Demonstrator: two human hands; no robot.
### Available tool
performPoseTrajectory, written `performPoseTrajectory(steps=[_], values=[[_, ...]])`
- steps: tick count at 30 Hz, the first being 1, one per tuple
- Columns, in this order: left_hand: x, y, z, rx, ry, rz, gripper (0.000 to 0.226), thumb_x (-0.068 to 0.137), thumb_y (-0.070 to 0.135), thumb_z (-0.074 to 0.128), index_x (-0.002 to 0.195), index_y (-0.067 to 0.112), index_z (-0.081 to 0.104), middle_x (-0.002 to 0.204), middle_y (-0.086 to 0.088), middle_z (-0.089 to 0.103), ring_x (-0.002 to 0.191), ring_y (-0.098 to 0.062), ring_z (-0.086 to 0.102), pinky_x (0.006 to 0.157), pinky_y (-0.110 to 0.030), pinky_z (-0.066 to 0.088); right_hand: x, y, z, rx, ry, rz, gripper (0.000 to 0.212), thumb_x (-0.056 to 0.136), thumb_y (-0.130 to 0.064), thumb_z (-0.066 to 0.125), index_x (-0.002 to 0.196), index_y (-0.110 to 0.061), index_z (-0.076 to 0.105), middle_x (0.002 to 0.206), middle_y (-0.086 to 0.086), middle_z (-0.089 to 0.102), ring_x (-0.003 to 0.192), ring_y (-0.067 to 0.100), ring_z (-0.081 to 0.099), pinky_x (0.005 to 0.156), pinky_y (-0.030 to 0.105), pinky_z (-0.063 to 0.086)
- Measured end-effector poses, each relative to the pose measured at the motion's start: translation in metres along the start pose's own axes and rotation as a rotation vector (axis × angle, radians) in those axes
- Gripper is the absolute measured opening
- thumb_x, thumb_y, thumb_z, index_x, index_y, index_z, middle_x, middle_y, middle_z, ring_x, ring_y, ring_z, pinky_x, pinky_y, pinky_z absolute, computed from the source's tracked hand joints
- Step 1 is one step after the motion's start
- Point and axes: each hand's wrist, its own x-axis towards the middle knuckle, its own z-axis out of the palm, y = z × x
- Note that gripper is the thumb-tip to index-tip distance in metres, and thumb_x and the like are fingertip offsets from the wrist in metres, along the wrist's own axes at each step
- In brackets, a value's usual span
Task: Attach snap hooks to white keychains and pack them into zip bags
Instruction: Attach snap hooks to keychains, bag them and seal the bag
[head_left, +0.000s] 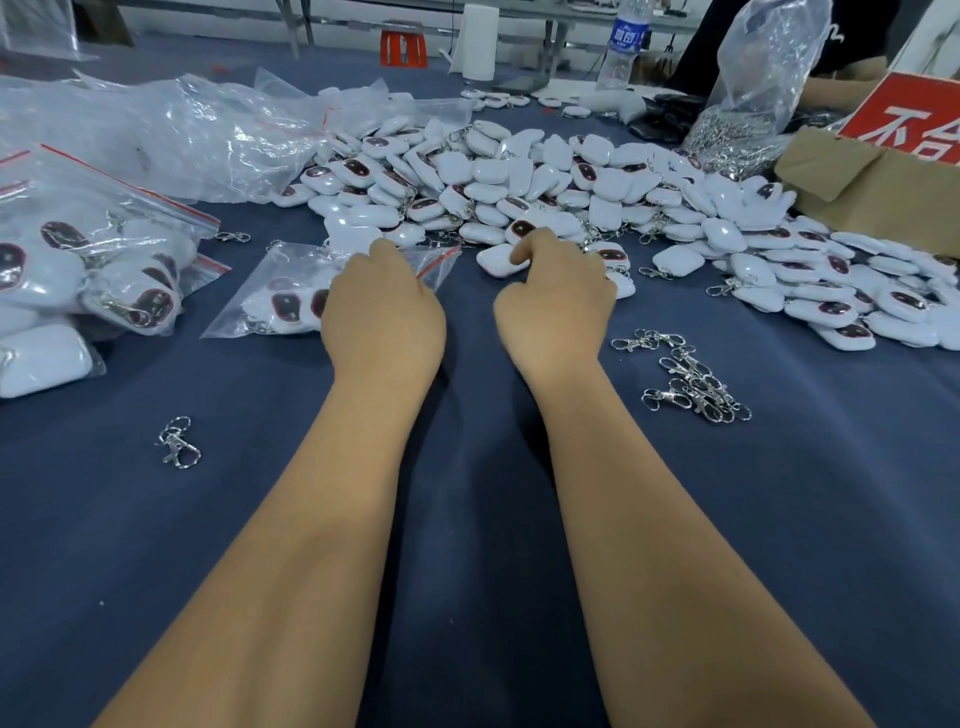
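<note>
In the head view, both bare forearms are reaching up from the bottom edge across a blue-covered bench (467, 519). The left hand (384, 312) is lying at the centre of the frame on the near corner of a clear zip bag (291, 296) with a red seal strip, which is holding a few white keychains; its fingers are curled downward over the bag's edge, but whether they are pinching the plastic cannot be told. The right hand (556, 306) is sitting just to the right, its fingers bent and its fingertips touching a single keychain (498, 260) at the near edge of the big pile of keychains (571, 182) that is spreading across the upper middle and right of the frame; no firm grip is showing. A cluster of loose snap hooks (691, 384) is lying at centre right, and one more hook (177, 441) at lower left. Filled bags (88, 270) are stacking up at the left edge. A cardboard box (878, 182) is sitting at upper right, with a water bottle (623, 47) at the top.
</note>
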Motion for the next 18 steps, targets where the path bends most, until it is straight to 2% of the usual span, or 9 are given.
performPoseTrajectory(steps=[2, 4, 6, 8, 11, 12, 14, 16, 18], values=[[0.002, -0.004, 0.0, 0.044, -0.013, 0.005, 0.023, 0.093, 0.006, 0.043, 0.113, -0.002, 0.051, 0.118, -0.025, 0.052, 0.11, -0.041, 0.047, 0.074, -0.035, 0.024, 0.001, 0.005, 0.0, -0.132, -0.04, 0.055, 0.04, 0.08, -0.008, 0.049, 0.118, -0.019, 0.055, 0.12, 0.003, 0.054, 0.118, 0.029, 0.041, 0.097, 0.039, 0.028], [0.007, -0.013, -0.001, 0.077, -0.021, 0.0, 0.024, 0.091, 0.003, 0.044, 0.113, -0.003, 0.052, 0.121, -0.028, 0.049, 0.113, -0.042, 0.043, 0.082, -0.038, 0.026, 0.001, 0.008, 0.001, -0.152, -0.071, 0.066, 0.043, 0.082, -0.007, 0.051, 0.123, -0.02, 0.054, 0.125, 0.004, 0.052, 0.121, 0.029, 0.04, 0.099, 0.038, 0.03], [0.012, -0.022, -0.001, 0.075, -0.016, -0.039, 0.027, 0.089, 0.003, 0.044, 0.114, -0.002, 0.054, 0.123, -0.027, 0.049, 0.115, -0.042, 0.041, 0.089, -0.037, 0.026, 0.001, 0.01, 0.0, -0.098, -0.074, 0.048, 0.048, 0.083, -0.003, 0.051, 0.127, -0.019, 0.053, 0.126, 0.004, 0.055, 0.12, 0.028, 0.041, 0.099, 0.036, 0.037], [0.014, -0.025, 0.0, 0.048, 0.005, -0.049, 0.028, 0.089, 0.004, 0.044, 0.114, 0.002, 0.057, 0.122, -0.024, 0.051, 0.116, -0.039, 0.041, 0.09, -0.035, 0.025, 0.003, 0.01, -0.001, 0.006, -0.034, 0.05, 0.049, 0.084, 0.001, 0.049, 0.129, -0.019, 0.053, 0.12, 0.006, 0.06, 0.117, 0.028, 0.044, 0.098, 0.039, 0.041], [0.01, -0.018, -0.001, -0.059, 0.136, 0.1, 0.027, 0.087, 0.003, 0.048, 0.108, 0.007, 0.064, 0.12, -0.018, 0.052, 0.117, -0.037, 0.04, 0.087, -0.024, 0.023, 0.003, 0.006, -0.003, 0.354, 0.058, 0.115, 0.036, 0.093, -0.004, 0.045, 0.121, -0.022, 0.056, 0.106, -0.002, 0.062, 0.1, 0.022, 0.057, 0.087, 0.04, 0.048], [0.008, -0.014, -0.002, -0.148, 0.173, 0.171, 0.025, 0.085, 0.002, 0.049, 0.104, 0.008, 0.066, 0.118, -0.015, 0.052, 0.115, -0.035, 0.042, 0.084, -0.019, 0.023, 0.004, 0.005, -0.002, 0.528, 0.074, 0.146, 0.029, 0.095, -0.007, 0.045, 0.115, -0.024, 0.057, 0.098, -0.009, 0.061, 0.087, 0.015, 0.059, 0.078, 0.034, 0.05], [0.004, -0.005, -0.003, -0.403, 0.149, 0.242, 0.024, 0.085, 0.0, 0.049, 0.096, 0.013, 0.066, 0.111, -0.005, 0.054, 0.106, -0.02, 0.049, 0.08, -0.014, 0.03, 0.005, 0.001, -0.002, 0.829, 0.072, 0.232, 0.023, 0.096, -0.008, 0.046, 0.108, -0.024, 0.057, 0.081, -0.012, 0.059, 0.059, 0.004, 0.051, 0.061, 0.022, 0.045], [0.001, 0.002, -0.004, -0.625, 0.033, 0.188, 0.026, 0.087, 0.002, 0.048, 0.097, 0.022, 0.061, 0.11, 0.004, 0.054, 0.093, -0.003, 0.054, 0.077, -0.007, 0.038, 0.007, -0.002, -0.002, 1.082, 0.02, 0.318, 0.022, 0.096, -0.005, 0.049, 0.109, -0.019, 0.059, 0.079, -0.006, 0.061, 0.057, 0.005, 0.05, 0.059, 0.017, 0.048], [0.001, 0.004, -0.003, -0.745, -0.078, 0.084, 0.026, 0.09, 0.007, 0.053, 0.106, 0.026, 0.058, 0.111, 0.008, 0.058, 0.085, 0.009, 0.056, 0.074, -0.003, 0.042, 0.01, -0.005, -0.001, 1.287, -0.048, 0.375, 0.023, 0.097, -0.001, 0.05, 0.113, -0.013, 0.059, 0.091, 0.003, 0.064, 0.066, 0.011, 0.056, 0.07, 0.023, 0.055]])
